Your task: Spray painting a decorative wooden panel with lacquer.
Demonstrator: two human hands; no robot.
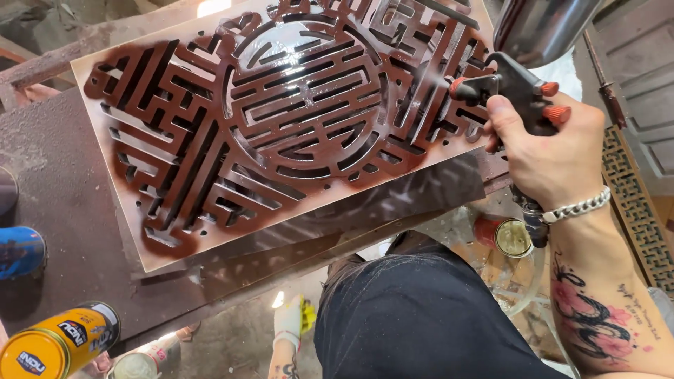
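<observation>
right hand (551, 151): fingers wrapped tight around black metal spray gun (516, 88) with orange knobs
spray gun nozzle: just beside glossy dark-brown carved wooden fretwork panel (281, 112)

Open air above the carved panel (281, 112), flat on the counter (63, 210). Hemmed at the right edge by the right hand (554, 151) gripping the spray gun (516, 84). Yellow can (56, 344) and blue can (20, 251) crowding the counter's near-left corner.

Spray gun (516, 88) is black with orange knobs and a shiny metal cup on top, nozzle aimed left at the fretwork panel (281, 119), which is glossy wet reddish-brown, lying flat and angled on the bench (63, 210).
</observation>
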